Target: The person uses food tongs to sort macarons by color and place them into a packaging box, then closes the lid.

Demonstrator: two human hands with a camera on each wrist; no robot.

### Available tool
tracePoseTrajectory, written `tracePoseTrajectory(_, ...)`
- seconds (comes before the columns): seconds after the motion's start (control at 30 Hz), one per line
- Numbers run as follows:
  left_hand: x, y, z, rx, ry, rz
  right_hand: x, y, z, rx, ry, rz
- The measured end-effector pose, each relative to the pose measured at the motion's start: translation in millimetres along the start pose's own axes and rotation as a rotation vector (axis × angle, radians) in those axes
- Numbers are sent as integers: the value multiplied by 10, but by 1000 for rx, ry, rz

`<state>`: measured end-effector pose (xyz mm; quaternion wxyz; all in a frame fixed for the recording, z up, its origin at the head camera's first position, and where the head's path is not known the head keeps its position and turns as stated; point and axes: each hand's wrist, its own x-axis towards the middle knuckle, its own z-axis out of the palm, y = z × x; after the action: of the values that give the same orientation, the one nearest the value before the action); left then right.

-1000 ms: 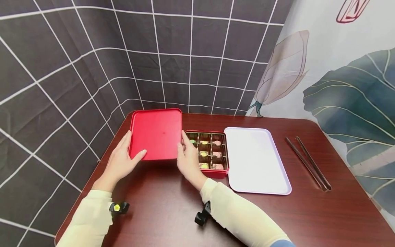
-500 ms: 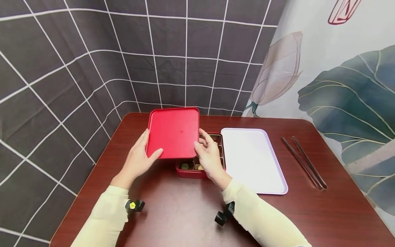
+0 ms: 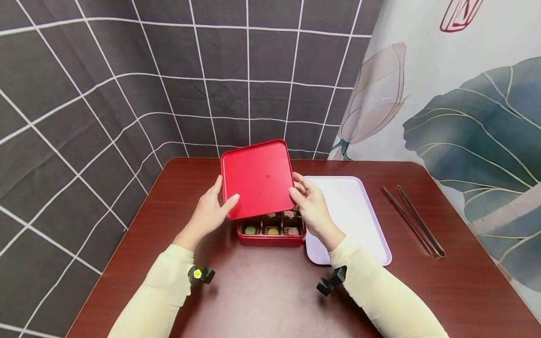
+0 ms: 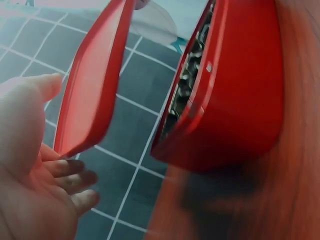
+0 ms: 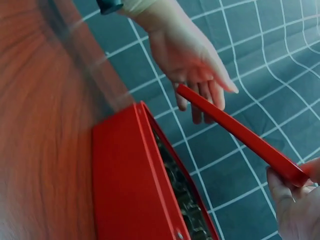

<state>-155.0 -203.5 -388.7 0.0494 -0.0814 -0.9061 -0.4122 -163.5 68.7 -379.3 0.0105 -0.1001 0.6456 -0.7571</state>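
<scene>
In the head view a red square lid [image 3: 258, 180] is tilted over a red box [image 3: 270, 241], hiding the box's back part. A gap between lid and box shows in both wrist views. My left hand [image 3: 207, 213] holds the lid's left edge, thumb on top and fingers below. At the right edge, my right hand [image 3: 314, 209] pinches it between thumb and fingers. Green [image 3: 250, 230], yellow [image 3: 273, 231] and pink pieces [image 3: 291, 231], maybe sweets, lie in the box's front compartments. The right wrist view shows the box's red side [image 5: 125, 170] and the lid edge-on [image 5: 245, 135].
A pale lilac tray [image 3: 361, 220] lies right of the box, partly behind my right hand. Metal tongs [image 3: 418, 218] lie farther right on the dark red table [image 3: 262, 291]. Dark gridded cloth [image 3: 228, 56] hangs behind and at the left, patterned cloth [image 3: 465, 131] at the right.
Both hands have carried the lid rightward from beside the box to over it, and the lid has turned a little. The head view has shifted slightly. Tray and tongs stay put.
</scene>
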Motion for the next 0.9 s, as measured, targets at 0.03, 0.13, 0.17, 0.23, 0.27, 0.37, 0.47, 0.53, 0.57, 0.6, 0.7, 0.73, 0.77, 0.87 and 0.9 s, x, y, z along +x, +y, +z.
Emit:
tracePoseTrajectory(0.03,22,15,8,-28,-11,-19,9,-9,-28,-10,-2,2)
tracePoseTrajectory(0.13,92,58,18,-123,-31,-52,39,-47,-113,-48,-10,3)
tracePoseTrajectory(0.17,109,82,17,-153,-36,-57,50,-60,-143,-68,-13,0)
tracePoseTrajectory(0.23,140,131,19,-189,-31,-55,72,-90,-201,-134,-12,-20)
tracePoseTrajectory(0.27,154,156,23,-203,-25,-45,83,-105,-229,-184,-2,-39)
tracePoseTrajectory(0.37,181,234,49,-193,2,-8,114,-153,-301,-380,49,-117)
tracePoseTrajectory(0.47,196,309,80,-181,14,29,141,-213,-348,-600,132,-192)
tracePoseTrajectory(0.53,200,356,96,-183,5,38,159,-248,-373,-697,171,-222)
tracePoseTrajectory(0.57,202,375,103,-188,-1,42,165,-270,-384,-735,186,-231)
tracePoseTrajectory(0.6,202,394,109,-186,-6,46,172,-287,-397,-765,194,-237)
tracePoseTrajectory(0.7,210,432,123,-175,-17,51,185,-325,-431,-821,204,-237)
tracePoseTrajectory(0.73,213,444,124,-171,-21,50,183,-337,-438,-835,202,-228)
tracePoseTrajectory(0.77,216,456,124,-166,-23,49,182,-344,-446,-852,201,-216)
tracePoseTrajectory(0.87,227,486,123,-150,-28,47,169,-359,-457,-866,174,-157)
tracePoseTrajectory(0.9,229,499,121,-150,-30,47,162,-365,-456,-857,160,-132)
